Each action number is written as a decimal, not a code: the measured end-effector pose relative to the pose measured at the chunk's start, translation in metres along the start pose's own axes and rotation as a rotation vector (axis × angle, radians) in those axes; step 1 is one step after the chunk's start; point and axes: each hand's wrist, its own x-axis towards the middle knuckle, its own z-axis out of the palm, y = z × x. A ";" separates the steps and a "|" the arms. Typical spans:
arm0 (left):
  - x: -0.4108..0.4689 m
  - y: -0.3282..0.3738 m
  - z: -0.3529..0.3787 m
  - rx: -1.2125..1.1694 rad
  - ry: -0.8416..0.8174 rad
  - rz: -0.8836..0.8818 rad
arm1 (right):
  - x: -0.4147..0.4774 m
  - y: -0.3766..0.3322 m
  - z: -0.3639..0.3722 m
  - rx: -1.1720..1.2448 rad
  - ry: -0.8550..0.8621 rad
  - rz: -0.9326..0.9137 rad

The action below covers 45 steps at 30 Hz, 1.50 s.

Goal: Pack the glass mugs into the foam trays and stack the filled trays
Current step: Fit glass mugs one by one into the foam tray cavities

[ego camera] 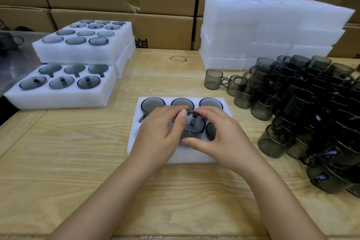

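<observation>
Mug (pixel 195 125) partly behind left hand (pixel 161 134)

Smoky glossy glass mugs (pixel 303 103); matt foam tray (pixel 194 157); wood table (pixel 78 171).

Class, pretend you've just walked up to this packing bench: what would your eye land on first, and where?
At centre, the person's left grip and right grip hold one smoky mug at a white foam tray. To the right sprawls a dark heap of mugs; at the left, filled trays sit stacked.
</observation>
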 end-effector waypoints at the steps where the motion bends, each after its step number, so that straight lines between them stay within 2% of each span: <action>1: 0.001 0.001 -0.001 0.028 -0.003 -0.007 | 0.000 -0.001 0.000 -0.029 0.003 -0.003; 5: 0.002 0.002 -0.003 0.173 -0.046 -0.015 | 0.001 -0.002 0.007 -0.141 0.019 -0.021; 10: 0.001 0.001 -0.004 0.223 -0.067 0.000 | 0.004 -0.002 0.001 -0.058 -0.017 0.032; 13: 0.000 0.001 -0.002 0.203 -0.046 0.015 | 0.010 -0.007 0.002 0.096 0.108 0.084; 15: -0.002 0.004 0.001 0.164 0.006 0.009 | 0.021 -0.014 0.007 0.098 0.152 0.072; 17: -0.005 0.007 0.003 0.074 0.125 0.015 | 0.037 -0.023 0.013 -0.003 0.029 0.052; 20: -0.010 0.008 0.002 0.013 0.275 0.113 | 0.055 -0.026 0.028 -0.397 -0.272 0.014; 23: -0.011 0.009 0.005 0.154 0.199 0.199 | 0.060 -0.018 0.042 -0.691 -0.437 0.001; 26: -0.010 0.010 0.012 0.325 0.069 0.279 | 0.059 -0.012 0.046 -0.851 -0.473 -0.022; 33: -0.009 0.006 0.014 0.445 0.103 0.367 | 0.055 -0.008 0.048 -0.871 -0.427 -0.066; 36: -0.009 0.003 0.013 0.475 0.119 0.494 | 0.044 -0.017 0.044 -0.867 -0.319 -0.133; 38: -0.010 0.001 0.013 0.476 0.119 0.612 | 0.030 -0.023 0.039 -0.816 -0.161 -0.183; 41: -0.012 0.000 0.018 0.503 0.074 0.744 | 0.009 -0.012 0.018 -0.617 0.221 -0.174; 43: -0.013 -0.001 0.022 0.551 0.053 0.774 | -0.005 0.010 -0.006 -0.634 0.505 -0.142; 45: -0.012 -0.003 0.023 0.605 0.049 0.768 | -0.016 0.028 -0.032 -0.719 0.684 0.057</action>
